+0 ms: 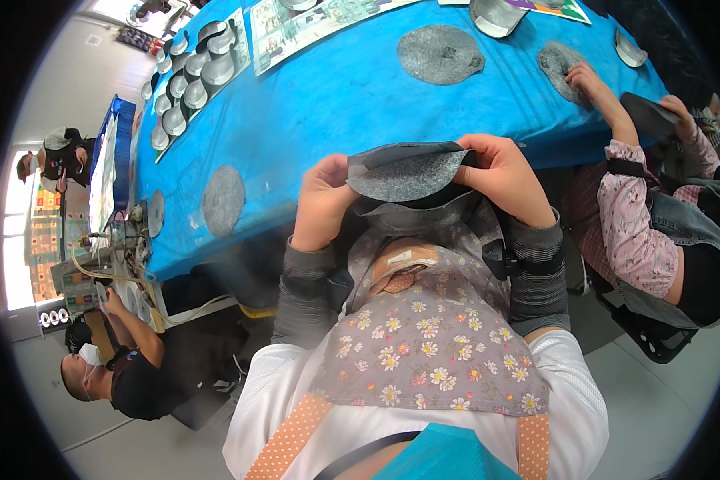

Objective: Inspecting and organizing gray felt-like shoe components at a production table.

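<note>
Just off the near edge of the blue table, I hold a dark grey pouch-like piece between both hands. Its mouth is spread, showing a speckled grey felt-like face and a smooth darker band along the top. My left hand grips its left end, with the thumb in front and the other fingers partly hidden behind. At the right end, my right hand pinches the rim between thumb and fingers. More dark grey material hangs beneath the piece, over my flowered apron.
Flat round grey felt pieces lie on the blue-covered table. Several curved grey cups fill a board at the far left. On the right, a co-worker's hand touches another felt piece. A masked person sits at left.
</note>
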